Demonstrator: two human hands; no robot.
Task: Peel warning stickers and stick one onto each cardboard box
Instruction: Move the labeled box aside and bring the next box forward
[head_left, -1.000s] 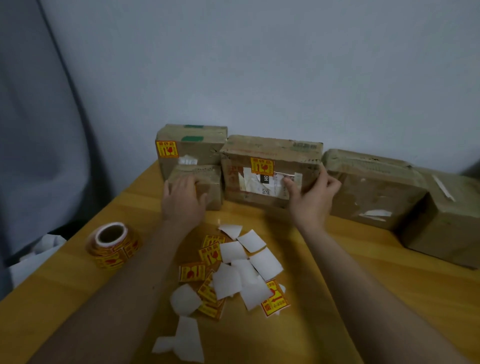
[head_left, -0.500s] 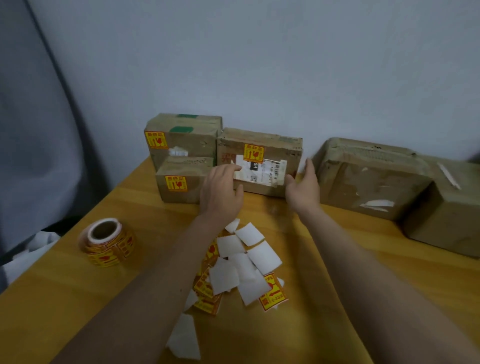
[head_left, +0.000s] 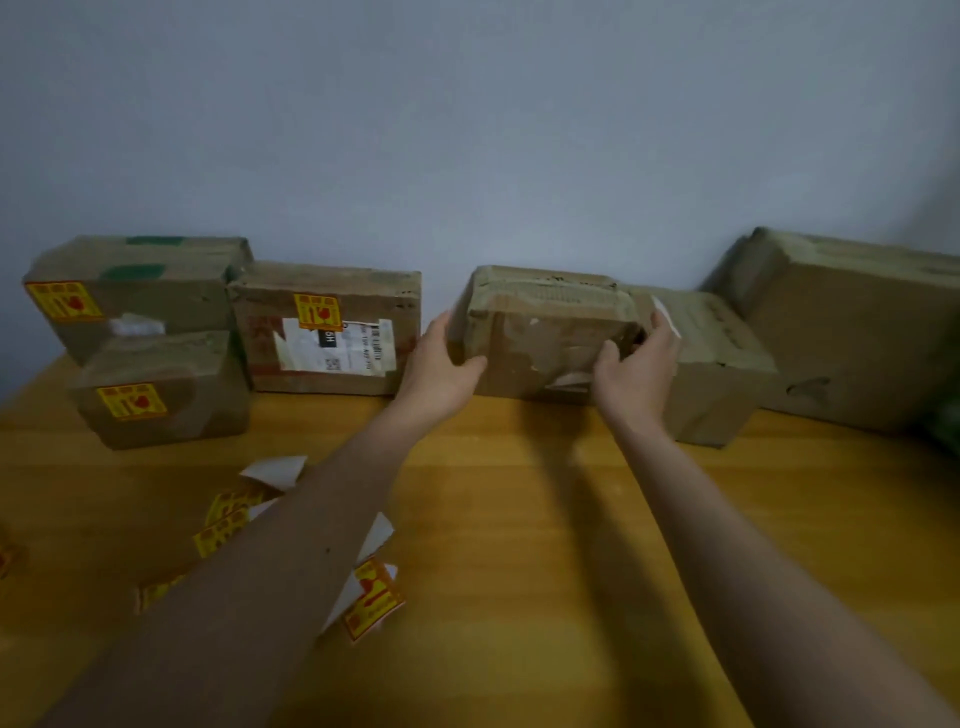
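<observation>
Cardboard box (head_left: 545, 332) without a sticker, at 12 o'clock from the middle of the wooden table (head_left: 519, 519), against the wall (head_left: 467, 130), gripped at both ends. Left hand (head_left: 441, 364) clamped on its left end, thumb on the front face, fingers wrapped behind the corner. Right hand (head_left: 636, 374) clamped on its right end, thumb on the front, fingers over the far edge. Whether the underside touches the table: cannot tell.

At 3 o'clock of it, touching, a second plain box (head_left: 717, 374), and further toward 3 o'clock a larger plain box (head_left: 857, 332), partly behind that one.

At 9 o'clock of the held box, just beside the left hand, a box with a white shipping label (head_left: 322, 332), bearing a yellow warning sticker (head_left: 318, 310) near the top of its front. Further toward 9 o'clock, a box with green tape (head_left: 135, 291) carrying a sticker (head_left: 63, 301) at its left front corner. In front of that one, a small box (head_left: 161, 389) with a sticker (head_left: 132, 401) on its front face.

At 7 o'clock on the table, under and beside the left forearm, loose yellow stickers (head_left: 374, 597) mixed with white backing papers (head_left: 275, 470), scattered, some overlapping. Print on the stickers too blurred to read.
</observation>
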